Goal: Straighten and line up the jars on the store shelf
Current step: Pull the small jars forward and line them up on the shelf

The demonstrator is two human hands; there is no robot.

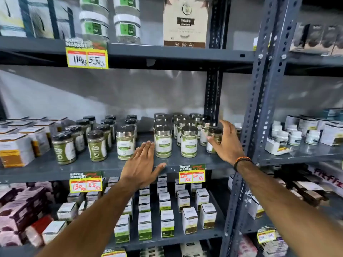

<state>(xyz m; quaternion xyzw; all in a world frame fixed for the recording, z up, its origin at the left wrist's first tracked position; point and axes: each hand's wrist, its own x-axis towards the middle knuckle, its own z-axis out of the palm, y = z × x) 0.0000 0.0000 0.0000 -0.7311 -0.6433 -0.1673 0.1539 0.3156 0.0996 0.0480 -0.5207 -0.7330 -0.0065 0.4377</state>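
Left hand [143, 164] is flat and open at the shelf edge [111, 168], holding nothing, fingertips just short of a steel-lidded jar [163, 141]. Right hand [225, 143] is spread loosely around the rightmost front jar [213, 139], more steel-lidded rows [178, 121] behind.

At three o'clock our right hand [225, 140] covers much of the small dark-lidded jar [214, 137], so we cannot tell whether we grip it. The silver-lidded jars' green-and-white labels [163, 144] are too blurred for us to read. At eleven o'clock the striped cartons [27, 17] smear and run off the top edge. At nine o'clock the white-and-orange box [13, 151] is cut by the left edge.
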